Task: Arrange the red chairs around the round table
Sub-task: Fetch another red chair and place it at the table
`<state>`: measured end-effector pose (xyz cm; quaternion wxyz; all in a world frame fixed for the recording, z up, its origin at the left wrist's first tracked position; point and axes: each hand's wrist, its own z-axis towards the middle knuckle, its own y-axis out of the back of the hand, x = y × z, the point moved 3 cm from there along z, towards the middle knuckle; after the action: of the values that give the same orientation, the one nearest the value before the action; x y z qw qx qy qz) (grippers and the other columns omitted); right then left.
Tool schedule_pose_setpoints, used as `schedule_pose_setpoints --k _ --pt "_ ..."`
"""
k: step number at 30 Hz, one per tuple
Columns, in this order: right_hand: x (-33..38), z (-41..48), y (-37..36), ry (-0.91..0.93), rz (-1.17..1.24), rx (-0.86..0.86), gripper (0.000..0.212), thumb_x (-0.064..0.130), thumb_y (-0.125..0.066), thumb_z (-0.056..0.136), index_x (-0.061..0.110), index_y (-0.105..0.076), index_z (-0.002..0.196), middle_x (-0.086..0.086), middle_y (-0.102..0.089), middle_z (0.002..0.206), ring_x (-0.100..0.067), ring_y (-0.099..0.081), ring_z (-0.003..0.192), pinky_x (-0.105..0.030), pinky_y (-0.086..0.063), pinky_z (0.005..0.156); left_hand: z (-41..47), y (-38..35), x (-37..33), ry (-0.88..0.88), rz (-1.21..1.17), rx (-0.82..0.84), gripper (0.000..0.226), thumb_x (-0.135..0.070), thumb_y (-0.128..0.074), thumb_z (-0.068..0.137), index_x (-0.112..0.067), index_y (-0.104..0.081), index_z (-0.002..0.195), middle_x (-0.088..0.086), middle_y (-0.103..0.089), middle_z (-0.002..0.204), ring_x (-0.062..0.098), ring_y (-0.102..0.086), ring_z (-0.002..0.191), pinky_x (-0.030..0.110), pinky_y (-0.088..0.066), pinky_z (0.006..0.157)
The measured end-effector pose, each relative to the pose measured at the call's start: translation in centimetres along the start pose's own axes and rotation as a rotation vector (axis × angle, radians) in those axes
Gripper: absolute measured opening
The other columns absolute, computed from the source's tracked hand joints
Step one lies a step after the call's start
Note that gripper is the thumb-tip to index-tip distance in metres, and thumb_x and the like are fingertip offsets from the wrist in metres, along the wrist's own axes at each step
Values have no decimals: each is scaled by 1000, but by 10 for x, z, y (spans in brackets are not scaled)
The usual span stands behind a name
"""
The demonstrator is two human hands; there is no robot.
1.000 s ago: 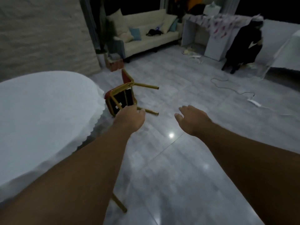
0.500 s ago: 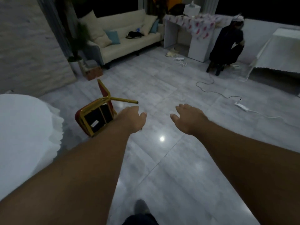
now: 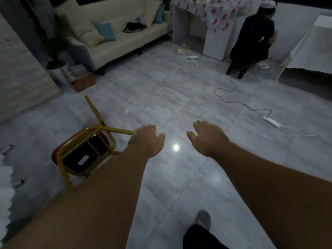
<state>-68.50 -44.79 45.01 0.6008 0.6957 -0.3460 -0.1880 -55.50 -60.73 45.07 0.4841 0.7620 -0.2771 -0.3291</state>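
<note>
A red chair (image 3: pixel 84 155) with a gold metal frame lies tipped over on the grey tiled floor at the left, its black underside facing me and its legs pointing right and away. My left hand (image 3: pixel 146 140) reaches out just past the end of one gold leg, fingers relaxed and holding nothing. To its right my right hand (image 3: pixel 209 136) hovers over bare floor, also relaxed and empty. Only the scalloped white cloth edge of the round table (image 3: pixel 4 186) shows at the far left.
A cream sofa (image 3: pixel 122 36) and a potted plant (image 3: pixel 56 51) stand at the back left. A person in black (image 3: pixel 251 40) sits by a white desk. A cable with a power strip (image 3: pixel 271 121) trails across the floor at right. My foot (image 3: pixel 203 218) is below.
I have moved forward and turned right: the round table has slid almost out of view at left, and the fallen chair now lies closer, lower left. Both hands stay outstretched and empty.
</note>
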Motion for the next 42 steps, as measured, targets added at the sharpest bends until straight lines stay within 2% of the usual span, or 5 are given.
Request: schedule_pose_setpoints --k 5,13,17,31,42 --pt "-40 97 10 86 3 67 65 50 -25 104 14 -22 157 -5 -18 166 -20 -13 154 -42 -10 123 88 7 -31 79 -46 -9 62 -46 -34 106 -5 -34 153 15 -35 160 31 -29 149 41 -20 122" --pt "-61 263 38 234 -49 105 65 50 -26 103 13 -23 157 -6 -21 166 -21 -15 153 -42 -13 123 225 29 -39 180 -164 -38 68 -50 -32 106 -7 -21 158 13 -21 167 28 -19 154 40 -12 126" --pt "-44 358 42 278 -60 130 67 51 -25 103 13 -20 158 -6 -19 166 -20 -13 154 -43 -12 124 304 40 -8 249 -161 -6 71 -52 -29 106 -9 -13 161 11 -11 170 26 -8 158 40 -6 128" --pt "23 657 67 382 -95 224 69 55 -21 103 15 -18 159 -3 -16 167 -18 -9 155 -43 -6 125 563 119 79 403 -237 -13 70 -50 -28 107 -8 -16 161 12 -13 170 28 -7 158 41 -3 128" --pt "121 857 89 772 -198 283 68 55 -22 102 14 -21 157 -5 -18 166 -20 -11 154 -43 -7 125 691 176 133 752 -364 -178 70 -50 -30 106 -7 -19 160 12 -17 169 28 -10 157 42 -4 128"
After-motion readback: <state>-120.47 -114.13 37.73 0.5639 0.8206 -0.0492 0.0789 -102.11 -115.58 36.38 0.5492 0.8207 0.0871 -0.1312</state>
